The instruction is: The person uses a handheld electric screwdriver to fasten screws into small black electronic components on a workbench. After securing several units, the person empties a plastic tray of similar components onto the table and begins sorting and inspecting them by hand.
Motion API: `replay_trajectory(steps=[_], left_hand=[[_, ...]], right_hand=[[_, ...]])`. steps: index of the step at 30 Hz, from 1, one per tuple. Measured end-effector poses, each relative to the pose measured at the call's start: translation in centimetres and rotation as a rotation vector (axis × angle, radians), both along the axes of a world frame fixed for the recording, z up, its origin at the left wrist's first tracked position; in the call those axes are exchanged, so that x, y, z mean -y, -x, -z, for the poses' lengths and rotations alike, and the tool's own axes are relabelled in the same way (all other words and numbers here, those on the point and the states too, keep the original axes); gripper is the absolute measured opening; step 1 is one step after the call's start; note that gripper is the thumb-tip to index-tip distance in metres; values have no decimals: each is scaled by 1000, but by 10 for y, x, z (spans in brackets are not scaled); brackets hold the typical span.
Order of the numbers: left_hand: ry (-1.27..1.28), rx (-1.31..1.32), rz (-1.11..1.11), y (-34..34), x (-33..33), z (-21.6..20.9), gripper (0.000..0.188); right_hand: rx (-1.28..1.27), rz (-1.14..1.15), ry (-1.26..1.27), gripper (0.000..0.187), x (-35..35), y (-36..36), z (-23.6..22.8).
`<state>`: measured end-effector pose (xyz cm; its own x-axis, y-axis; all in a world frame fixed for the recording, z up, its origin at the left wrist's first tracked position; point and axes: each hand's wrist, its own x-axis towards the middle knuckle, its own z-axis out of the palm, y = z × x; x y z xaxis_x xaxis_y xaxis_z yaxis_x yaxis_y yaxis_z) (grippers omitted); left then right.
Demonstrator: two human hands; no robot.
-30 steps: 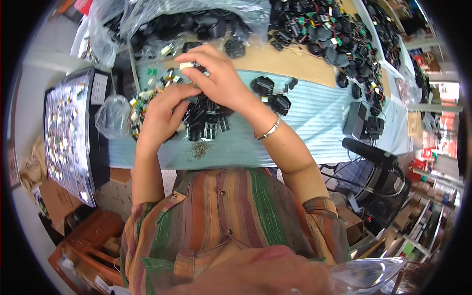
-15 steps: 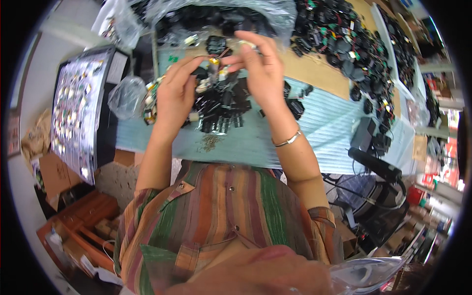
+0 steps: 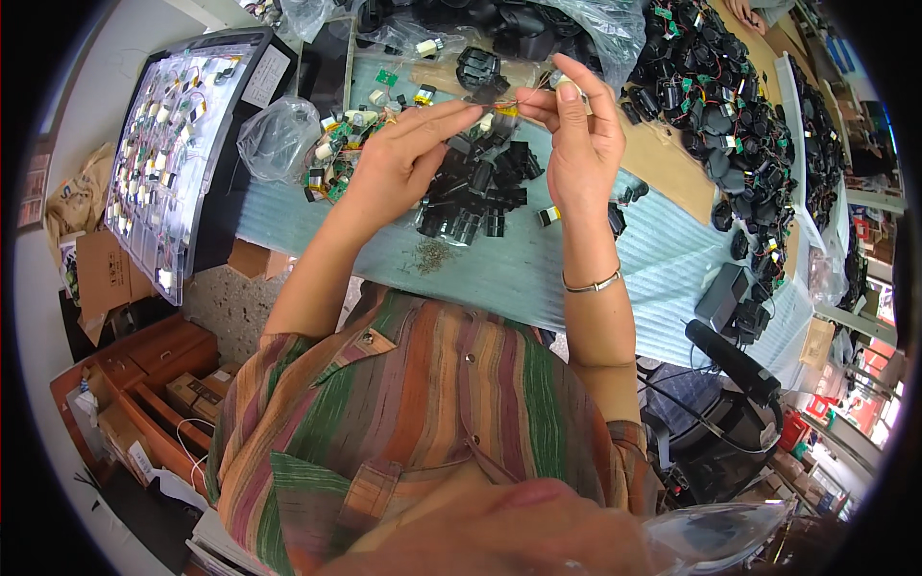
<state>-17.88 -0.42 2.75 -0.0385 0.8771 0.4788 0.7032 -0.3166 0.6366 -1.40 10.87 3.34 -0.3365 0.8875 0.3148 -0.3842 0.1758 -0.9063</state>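
Observation:
Above the pile of small black plastic parts (image 3: 477, 182), my two hands meet at a small piece with thin wires (image 3: 519, 102) and a bit of yellow tape. My left hand (image 3: 401, 158) is closed, its fingertips pressed together at a dark flat piece (image 3: 493, 90) on the wires' left end. My right hand (image 3: 586, 139) pinches the wires between thumb and fingers; a small whitish connector shows by its thumb. Just beyond them sits a black plastic housing (image 3: 477, 69). Left of my left hand lie small circuit boards with wires and batteries (image 3: 327, 151). Tiny screws (image 3: 429, 256) lie near the table's front edge.
A black bin (image 3: 252, 115) with a clear compartment tray (image 3: 158, 163) of parts stands at left, beside a clear plastic bag (image 3: 279, 137). Black housings (image 3: 715, 125) heap up at right. A black chair (image 3: 715, 422) is behind at right. Another person's hand (image 3: 747, 13) shows at top right.
The view has shifted, so the table scene sits further right and lower-left parts show more. Both hands stay together at the wired piece; my left fingers are now straighter.

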Motion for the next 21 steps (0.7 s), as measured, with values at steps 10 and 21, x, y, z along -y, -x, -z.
replay_trajectory(steps=[10,21], left_hand=[[26,192,28,-10,-3,-1,56],[218,297,275,-24,3,5,49]], right_hand=[[6,-12,-3,27,4,2,7],[179,157,-96,24,4,3,15]])
